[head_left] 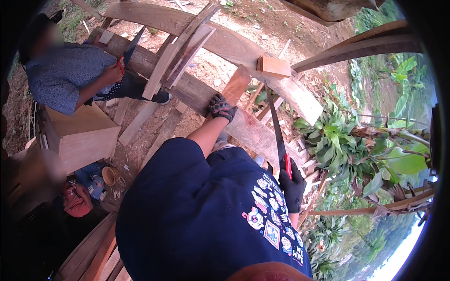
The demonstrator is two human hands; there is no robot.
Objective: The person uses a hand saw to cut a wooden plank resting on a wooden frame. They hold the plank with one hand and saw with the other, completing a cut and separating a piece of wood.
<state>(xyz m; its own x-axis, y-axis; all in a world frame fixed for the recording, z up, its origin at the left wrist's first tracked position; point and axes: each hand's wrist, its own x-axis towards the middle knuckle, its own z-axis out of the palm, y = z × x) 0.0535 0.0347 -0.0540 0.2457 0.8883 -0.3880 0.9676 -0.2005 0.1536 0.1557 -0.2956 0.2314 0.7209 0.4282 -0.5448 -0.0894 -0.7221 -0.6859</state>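
My left hand (222, 108), in a dark glove, grips the near end of a short reddish-brown board (238, 84). Its fingers curl over the wood where the board lies across a long weathered plank (190, 93). A handsaw (277, 126) is in my right hand (293, 185), also gloved, with the fingers wrapped round its red handle. The blade points away from me, and its tip reaches close to a curved plank. It is to the right of the short board and looks apart from it.
On the curved plank (300, 96) rests a wooden block (275, 67). Another person (70, 79) at the far left holds a red-handled saw (133, 46). Boards (180, 56) lie crosswise over the bench. A wooden box (84, 136) stands left; broad-leaved plants (330, 133) grow at right.
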